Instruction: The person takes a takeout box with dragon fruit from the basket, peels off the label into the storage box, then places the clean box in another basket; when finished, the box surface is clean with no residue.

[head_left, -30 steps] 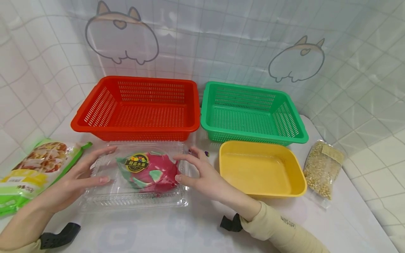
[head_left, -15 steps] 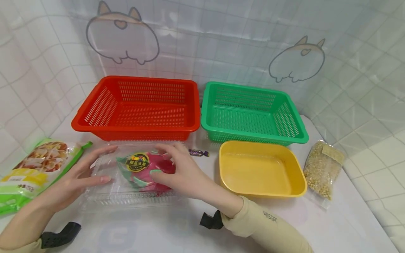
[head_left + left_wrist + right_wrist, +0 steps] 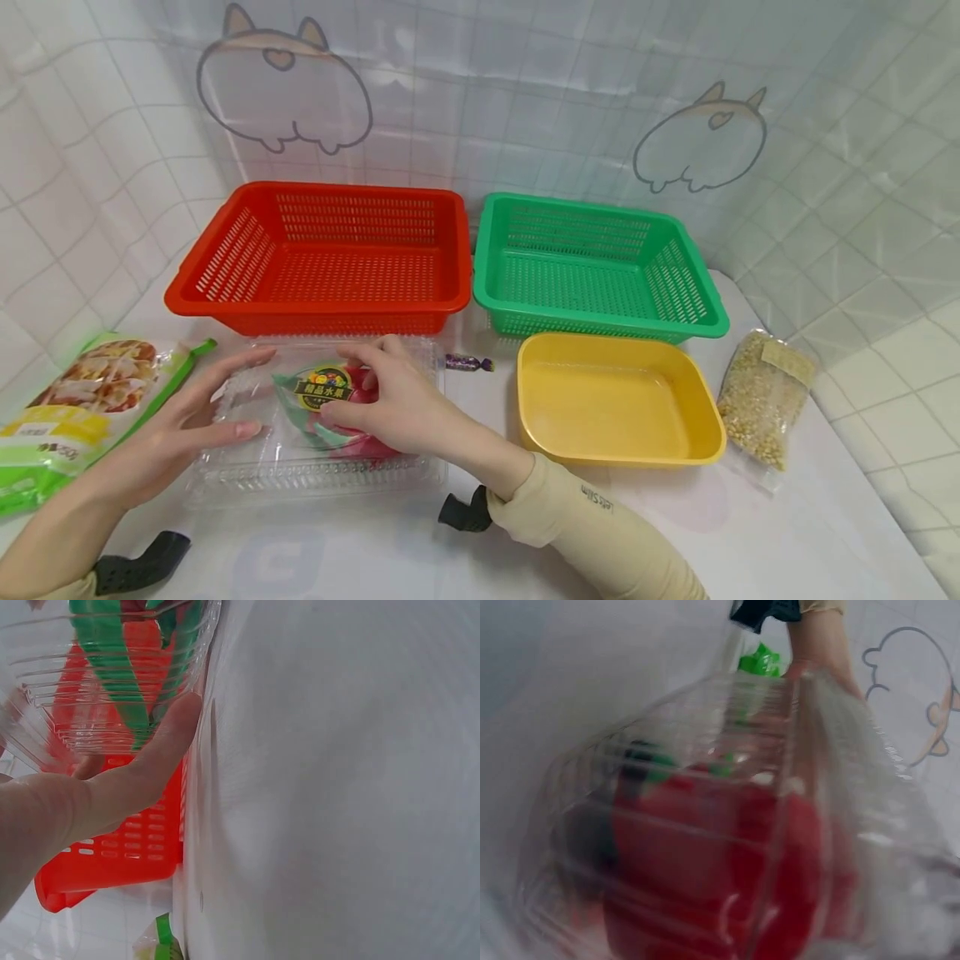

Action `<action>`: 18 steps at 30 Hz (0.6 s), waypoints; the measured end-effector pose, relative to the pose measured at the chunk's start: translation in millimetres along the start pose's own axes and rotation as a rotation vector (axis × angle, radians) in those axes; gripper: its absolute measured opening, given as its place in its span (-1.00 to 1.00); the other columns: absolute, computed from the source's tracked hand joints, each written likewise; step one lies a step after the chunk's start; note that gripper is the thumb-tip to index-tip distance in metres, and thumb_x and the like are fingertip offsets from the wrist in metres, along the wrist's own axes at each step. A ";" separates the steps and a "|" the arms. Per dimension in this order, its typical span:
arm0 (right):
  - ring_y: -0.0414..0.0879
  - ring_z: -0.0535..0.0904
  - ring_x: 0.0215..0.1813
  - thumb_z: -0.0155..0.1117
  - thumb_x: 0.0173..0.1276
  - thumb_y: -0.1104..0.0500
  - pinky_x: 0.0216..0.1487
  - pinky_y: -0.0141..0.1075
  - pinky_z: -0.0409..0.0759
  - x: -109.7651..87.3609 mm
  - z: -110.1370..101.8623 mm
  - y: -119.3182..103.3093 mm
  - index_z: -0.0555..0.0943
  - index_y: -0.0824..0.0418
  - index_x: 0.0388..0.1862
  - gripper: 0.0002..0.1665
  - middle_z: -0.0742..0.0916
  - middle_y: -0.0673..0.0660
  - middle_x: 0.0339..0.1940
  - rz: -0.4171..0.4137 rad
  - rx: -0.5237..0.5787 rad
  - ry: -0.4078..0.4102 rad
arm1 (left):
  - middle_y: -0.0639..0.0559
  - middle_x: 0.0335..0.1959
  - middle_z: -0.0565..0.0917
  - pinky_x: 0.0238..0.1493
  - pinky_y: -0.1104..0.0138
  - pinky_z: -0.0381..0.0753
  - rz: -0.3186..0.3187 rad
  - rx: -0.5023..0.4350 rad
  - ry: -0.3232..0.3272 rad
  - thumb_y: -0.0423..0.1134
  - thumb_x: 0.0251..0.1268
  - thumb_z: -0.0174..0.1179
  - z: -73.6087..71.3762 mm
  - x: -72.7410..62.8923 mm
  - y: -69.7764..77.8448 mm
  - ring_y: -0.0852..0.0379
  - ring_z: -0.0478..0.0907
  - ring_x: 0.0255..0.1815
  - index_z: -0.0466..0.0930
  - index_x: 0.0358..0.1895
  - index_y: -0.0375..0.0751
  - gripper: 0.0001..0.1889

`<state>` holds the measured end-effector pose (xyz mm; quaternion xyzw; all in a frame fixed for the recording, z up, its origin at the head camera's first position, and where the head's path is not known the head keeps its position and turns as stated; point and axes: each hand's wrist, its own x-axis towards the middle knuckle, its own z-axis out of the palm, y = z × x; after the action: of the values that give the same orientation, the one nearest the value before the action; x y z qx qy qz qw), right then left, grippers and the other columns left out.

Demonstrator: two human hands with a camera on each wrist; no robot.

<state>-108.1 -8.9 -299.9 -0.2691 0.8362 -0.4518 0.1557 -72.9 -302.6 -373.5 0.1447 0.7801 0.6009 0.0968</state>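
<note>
A clear plastic clamshell box point(image 3: 240, 475) lies on the table, holding a pink-red dragon fruit point(image 3: 367, 448) with green scales. A round black and yellow label point(image 3: 324, 387) with Chinese characters sits on top. My left hand point(image 3: 180, 425) rests around the box's left end, thumb and index finger apart and fairly straight. In the left wrist view the thumb point(image 3: 142, 772) lies along the ribbed lower side. My right hand point(image 3: 397, 400) reaches over the lid, its fingers loosely bent, the thumb tip near the label. The right wrist view is blurred, with the fruit point(image 3: 705, 862) behind ribbed plastic.
Behind the box stand a red basket point(image 3: 318, 319) and a green basket point(image 3: 592, 321). A yellow basin point(image 3: 622, 458) is at the right, beside a bag of grain point(image 3: 757, 400). A purple-wrapped candy point(image 3: 465, 362) lies behind the box's right side. A green food package point(image 3: 75, 417) lies left.
My right hand has moved left from the box's right end to over the lid beside the label, uncovering the wrapped candy. My left hand and the box have stayed put.
</note>
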 end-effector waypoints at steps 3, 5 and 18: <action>-0.28 0.43 -0.21 0.41 0.31 0.06 -0.32 -0.50 0.49 0.9 0.9 2.3 0.46 0.14 0.40 -0.30 0.47 -0.03 -0.10 0.006 0.013 0.003 | 0.21 0.57 0.01 0.13 -0.64 -0.51 0.004 0.016 0.006 -0.42 0.34 0.03 0.5 -0.2 -0.5 0.33 -0.13 0.46 -0.07 0.62 0.16 -0.16; -0.28 0.44 -0.25 0.39 0.33 0.09 -0.32 -0.51 0.49 1.7 1.3 3.8 0.48 0.17 0.38 -0.34 0.47 -0.03 -0.10 0.004 0.014 0.005 | 0.21 0.57 0.02 0.13 -0.64 -0.52 0.003 0.018 0.007 -0.42 0.33 0.03 0.4 0.2 -0.4 0.33 -0.14 0.46 -0.07 0.62 0.16 -0.16; -0.31 0.41 -0.11 0.39 0.34 0.11 -0.20 -0.55 0.46 5.7 6.1 9.7 0.57 0.12 0.19 -0.55 0.51 -0.05 -0.08 -0.070 -0.108 0.024 | 0.20 0.58 -0.01 0.14 -0.65 -0.45 -0.015 0.039 0.010 -0.40 0.33 0.06 0.7 1.4 5.0 0.32 -0.14 0.46 -0.08 0.62 0.15 -0.15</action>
<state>-112.6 -12.0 -311.4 -0.3006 0.8512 -0.4144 0.1153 -73.4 -300.4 -368.8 0.1376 0.7932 0.5857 0.0945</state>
